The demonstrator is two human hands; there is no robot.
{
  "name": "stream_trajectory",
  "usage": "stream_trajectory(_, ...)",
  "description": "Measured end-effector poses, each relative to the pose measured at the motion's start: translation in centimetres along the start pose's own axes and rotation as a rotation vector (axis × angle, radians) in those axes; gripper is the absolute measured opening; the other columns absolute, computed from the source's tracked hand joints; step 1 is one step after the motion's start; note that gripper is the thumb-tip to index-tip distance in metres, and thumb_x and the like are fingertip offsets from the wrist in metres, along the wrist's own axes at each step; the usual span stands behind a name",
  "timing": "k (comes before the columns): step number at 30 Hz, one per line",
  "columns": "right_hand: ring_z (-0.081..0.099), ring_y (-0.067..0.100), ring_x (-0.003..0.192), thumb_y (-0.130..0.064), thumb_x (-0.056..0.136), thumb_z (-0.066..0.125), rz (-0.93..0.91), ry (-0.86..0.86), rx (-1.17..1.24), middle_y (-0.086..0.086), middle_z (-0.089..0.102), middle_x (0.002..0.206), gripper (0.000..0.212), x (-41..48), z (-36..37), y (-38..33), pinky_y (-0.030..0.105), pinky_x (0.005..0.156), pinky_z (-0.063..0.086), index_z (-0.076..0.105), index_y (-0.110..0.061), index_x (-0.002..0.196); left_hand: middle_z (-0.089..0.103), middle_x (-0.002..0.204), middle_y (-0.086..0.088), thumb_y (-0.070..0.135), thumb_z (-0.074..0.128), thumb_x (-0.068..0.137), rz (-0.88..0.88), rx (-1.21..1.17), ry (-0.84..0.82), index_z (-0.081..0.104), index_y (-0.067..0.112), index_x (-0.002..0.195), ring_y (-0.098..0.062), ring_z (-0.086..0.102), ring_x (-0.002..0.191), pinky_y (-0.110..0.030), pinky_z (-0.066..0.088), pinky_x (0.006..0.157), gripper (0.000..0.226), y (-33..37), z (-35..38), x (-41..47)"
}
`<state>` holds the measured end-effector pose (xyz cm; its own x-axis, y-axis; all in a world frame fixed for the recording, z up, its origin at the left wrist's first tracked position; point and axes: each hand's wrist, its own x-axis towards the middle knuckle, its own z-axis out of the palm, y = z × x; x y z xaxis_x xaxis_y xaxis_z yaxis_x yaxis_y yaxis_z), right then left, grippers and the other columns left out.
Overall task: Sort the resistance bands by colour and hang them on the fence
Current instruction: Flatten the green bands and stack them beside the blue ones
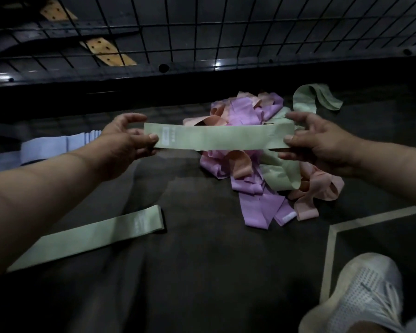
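The left hand [127, 140] pinches one end of a pale green band [216, 139], thumb on the near face and the other fingers curled behind it; the right hand [320, 145] pinches the other end in the same way, thumb pressed to the front, fingers curled round the back; the band runs flat and nearly level between the two sets of fingertips, held up off the floor [202, 260]. Just beyond and below the right fingers lies a tangled pile [247, 186] of purple, peach and green bands; a green loop [315, 97] sits at the far edge of that pile, past the right fingertips. Below the left fingers, nearer the person, a second green band [89, 236] lies flat on the floor, partly hidden by the left forearm; outward of the left wrist a lavender band [46, 150] lies on the floor. The wire fence [202, 32] stands well beyond both sets of fingers; a white shoe [360, 292] shows well below the right hand.
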<state>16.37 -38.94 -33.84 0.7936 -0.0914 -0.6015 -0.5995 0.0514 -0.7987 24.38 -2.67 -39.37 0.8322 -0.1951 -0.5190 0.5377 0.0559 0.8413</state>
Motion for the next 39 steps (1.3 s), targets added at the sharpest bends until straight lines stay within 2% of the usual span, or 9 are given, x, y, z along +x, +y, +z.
stream_trajectory(9, 0.065, 0.01, 0.066, 0.007, 0.093, 0.044, 0.15, -0.131, -0.142, 0.007, 0.062, 0.081, 0.029, -0.6, 2.5, -0.3, 0.04, 0.077, 0.056, 0.065, -0.011, 0.101, 0.07, 0.083, -0.003, 0.002, 0.046, 0.096, -0.174, -0.097, -0.133, 0.058, 0.015, 0.093, -0.017, 0.069, 0.074, -0.035, 0.06, 0.075, 0.017, 0.7, -0.6, -1.3)
stream_trajectory(14, 0.069, 0.031, 0.085, 0.011, 0.087, 0.056, 0.124, -0.366, -0.658, 0.005, 0.07, 0.105, 0.049, -0.8, 4.7, 0.4, 0.045, 0.074, 0.059, 0.07, -0.03, 0.11, 0.068, 0.073, -0.006, 0.001, 0.055, 0.094, -0.106, 0.094, -0.079, 0.062, 0.009, 0.092, -0.017, 0.063, 0.066, -0.035, 0.06, 0.065, 0.011, 1.9, -1.8, -2.7)
stream_trajectory(20, 0.065, 0.013, 0.095, -0.01, 0.074, 0.06, -0.067, -0.671, -1.249, -0.009, 0.07, 0.104, 0.045, -1.6, 9.0, 2.8, 0.04, 0.088, 0.053, 0.066, -0.047, 0.1, 0.068, 0.078, -0.011, 0.0, 0.063, 0.092, -0.093, 0.289, -0.221, 0.061, 0.007, 0.097, -0.02, 0.067, 0.063, -0.037, 0.062, 0.065, 0.009, 0.8, -1.4, -5.8)
stream_trajectory(23, 0.061, 0.003, 0.104, -0.024, 0.082, 0.069, -0.15, -0.641, -1.46, -0.012, 0.065, 0.118, 0.041, -1.4, 10.8, 3.5, 0.028, 0.094, 0.05, 0.056, -0.039, 0.118, 0.068, 0.082, -0.012, 0.002, 0.066, 0.091, -0.107, 0.397, -0.26, 0.061, 0.01, 0.095, -0.024, 0.068, 0.07, -0.039, 0.062, 0.066, 0.011, -0.4, -0.3, -6.6)
stream_trajectory(26, 0.054, 0.001, 0.115, -0.069, 0.074, 0.058, -0.342, -0.445, -1.258, -0.02, 0.053, 0.127, 0.079, -1.9, 13.6, 2.9, 0.028, 0.1, 0.047, 0.039, -0.038, 0.144, 0.068, 0.087, -0.011, 0.004, 0.067, 0.091, -0.083, 0.497, -0.329, 0.062, 0.011, 0.095, -0.018, 0.068, 0.07, -0.031, 0.059, 0.066, 0.01, -1.0, 1.0, -7.3)
stream_trajectory(28, 0.054, -0.004, 0.104, -0.077, 0.071, 0.05, -0.422, -0.444, -1.249, -0.028, 0.053, 0.113, 0.08, -2.3, 15.5, 1.8, 0.028, 0.092, 0.048, 0.034, -0.046, 0.144, 0.065, 0.081, -0.009, 0.004, 0.067, 0.091, -0.065, 0.479, -0.349, 0.059, 0.011, 0.093, -0.016, 0.064, 0.068, -0.031, 0.056, 0.069, 0.011, -1.3, 1.7, -7.5)
stream_trajectory(35, 0.056, -0.006, 0.055, -0.045, 0.082, 0.072, -0.261, -0.319, -1.176, -0.005, 0.062, 0.064, 0.026, -3.1, 16.8, -1.9, 0.01, 0.051, 0.042, 0.06, -0.021, 0.081, 0.054, 0.075, -0.008, -0.015, 0.053, 0.077, -0.199, -0.013, -0.376, 0.051, 0.007, 0.094, -0.024, 0.057, 0.077, -0.041, 0.052, 0.089, 0.028, -0.4, 2.7, -8.0)
stream_trajectory(37, 0.071, 0.012, 0.077, -0.029, 0.087, 0.072, -0.193, -0.329, -0.924, 0.002, 0.073, 0.08, 0.019, -3.2, 16.9, -3.4, 0.032, 0.072, 0.06, 0.066, -0.012, 0.092, 0.059, 0.095, -0.015, -0.007, 0.052, 0.07, -0.235, -0.139, -0.531, 0.055, 0.007, 0.106, -0.028, 0.058, 0.093, -0.04, 0.049, 0.096, 0.039, -0.2, 3.0, -8.3)
stream_trajectory(39, 0.069, 0.039, 0.099, -0.018, 0.091, 0.068, -0.093, -0.262, -0.646, 0.021, 0.071, 0.106, 0.023, -3.5, 17.2, -5.0, 0.057, 0.09, 0.055, 0.065, -0.003, 0.108, 0.064, 0.106, -0.014, -0.003, 0.054, 0.07, -0.246, -0.117, -0.618, 0.056, 0.006, 0.118, -0.026, 0.061, 0.101, -0.038, 0.049, 0.099, 0.05, -0.5, 3.5, -9.0)
